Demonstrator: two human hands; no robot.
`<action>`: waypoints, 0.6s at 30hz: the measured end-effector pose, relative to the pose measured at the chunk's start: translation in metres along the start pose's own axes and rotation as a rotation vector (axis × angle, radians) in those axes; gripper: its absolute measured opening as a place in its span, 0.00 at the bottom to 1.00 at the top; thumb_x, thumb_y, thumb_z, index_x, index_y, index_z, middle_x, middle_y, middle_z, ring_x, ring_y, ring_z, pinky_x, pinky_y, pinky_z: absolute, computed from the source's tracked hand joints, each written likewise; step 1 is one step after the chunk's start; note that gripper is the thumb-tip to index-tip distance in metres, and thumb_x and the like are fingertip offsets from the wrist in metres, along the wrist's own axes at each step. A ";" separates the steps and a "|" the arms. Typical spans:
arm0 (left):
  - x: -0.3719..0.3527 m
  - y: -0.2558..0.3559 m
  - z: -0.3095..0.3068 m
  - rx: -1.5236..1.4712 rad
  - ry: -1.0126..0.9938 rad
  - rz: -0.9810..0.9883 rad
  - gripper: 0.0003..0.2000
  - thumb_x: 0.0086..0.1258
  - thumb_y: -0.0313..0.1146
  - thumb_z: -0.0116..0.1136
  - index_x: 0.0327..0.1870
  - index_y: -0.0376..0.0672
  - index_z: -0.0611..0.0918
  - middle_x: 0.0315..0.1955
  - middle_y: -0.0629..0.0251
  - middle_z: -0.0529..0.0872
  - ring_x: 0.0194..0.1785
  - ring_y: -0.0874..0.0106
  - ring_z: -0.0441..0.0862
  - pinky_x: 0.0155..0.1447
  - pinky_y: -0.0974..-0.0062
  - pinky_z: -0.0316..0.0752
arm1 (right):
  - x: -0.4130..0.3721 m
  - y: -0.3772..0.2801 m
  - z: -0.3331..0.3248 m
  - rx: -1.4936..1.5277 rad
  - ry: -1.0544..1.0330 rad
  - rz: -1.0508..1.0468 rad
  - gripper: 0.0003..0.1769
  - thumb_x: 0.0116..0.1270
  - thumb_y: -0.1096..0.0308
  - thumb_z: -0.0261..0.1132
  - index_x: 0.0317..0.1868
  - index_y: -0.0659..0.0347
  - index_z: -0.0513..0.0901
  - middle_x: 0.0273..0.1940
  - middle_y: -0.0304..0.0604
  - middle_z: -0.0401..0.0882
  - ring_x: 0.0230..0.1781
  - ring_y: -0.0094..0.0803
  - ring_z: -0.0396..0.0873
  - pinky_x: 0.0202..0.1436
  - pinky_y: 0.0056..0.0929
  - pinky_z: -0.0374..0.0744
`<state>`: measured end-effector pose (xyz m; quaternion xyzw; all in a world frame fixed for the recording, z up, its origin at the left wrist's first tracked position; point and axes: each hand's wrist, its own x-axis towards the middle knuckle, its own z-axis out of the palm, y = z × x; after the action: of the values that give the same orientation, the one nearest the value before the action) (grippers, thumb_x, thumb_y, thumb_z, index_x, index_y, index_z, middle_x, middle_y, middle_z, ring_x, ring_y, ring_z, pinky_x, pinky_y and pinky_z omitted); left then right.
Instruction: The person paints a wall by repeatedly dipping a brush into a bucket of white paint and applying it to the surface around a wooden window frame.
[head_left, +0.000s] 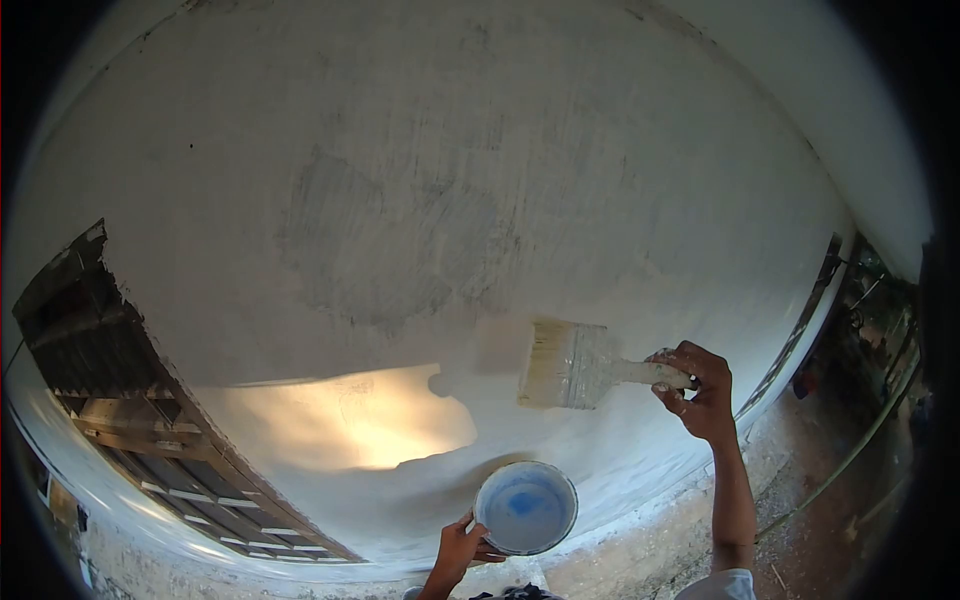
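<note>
My right hand (pixel 697 388) grips the handle of a wide, paint-spattered paintbrush (pixel 567 366), its pale bristles pointing left, close to the wall. Lower down, my left hand (pixel 462 549) holds a round bucket (pixel 483 527) by its left rim, thumb over the edge and fingers beneath. Whitish-blue liquid with a brighter blue patch shows inside it. In front of me stands a white wall (pixel 620 180) with a greyish, streaky patch at its middle, and a sunlit area lies left of the bucket.
A wooden-framed window (pixel 200 470) with bars sits in the wall at lower left. At the right, the wall ends at a corner beside dark ground (pixel 850 440) and a greenish line or hose. Rough ground runs along the wall's foot.
</note>
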<state>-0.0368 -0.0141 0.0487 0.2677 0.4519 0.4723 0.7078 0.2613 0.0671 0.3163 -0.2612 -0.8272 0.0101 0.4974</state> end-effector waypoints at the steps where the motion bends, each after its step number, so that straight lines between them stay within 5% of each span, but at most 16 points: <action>1: 0.001 -0.001 -0.001 0.000 -0.010 -0.004 0.29 0.64 0.23 0.51 0.69 0.29 0.62 0.40 0.40 0.83 0.33 0.50 0.87 0.37 0.56 0.88 | 0.018 -0.008 -0.002 -0.018 0.034 -0.038 0.21 0.49 0.81 0.70 0.47 0.62 0.84 0.35 0.45 0.84 0.30 0.29 0.81 0.30 0.24 0.80; 9: -0.007 -0.008 -0.003 -0.011 0.025 0.017 0.28 0.65 0.24 0.53 0.67 0.28 0.64 0.42 0.40 0.83 0.35 0.48 0.87 0.39 0.53 0.88 | 0.171 -0.055 -0.003 -0.141 0.264 -0.442 0.18 0.57 0.81 0.68 0.50 0.61 0.84 0.38 0.40 0.83 0.33 0.22 0.81 0.30 0.16 0.78; 18: -0.011 -0.013 -0.006 -0.062 0.069 0.033 0.29 0.64 0.23 0.53 0.69 0.29 0.63 0.42 0.41 0.82 0.34 0.50 0.87 0.39 0.53 0.88 | 0.259 -0.066 0.009 -0.325 0.177 -0.372 0.18 0.62 0.72 0.69 0.54 0.56 0.84 0.37 0.36 0.83 0.29 0.21 0.77 0.36 0.23 0.78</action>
<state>-0.0386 -0.0294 0.0396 0.2365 0.4569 0.5066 0.6919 0.1304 0.1263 0.5419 -0.1807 -0.8050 -0.2376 0.5127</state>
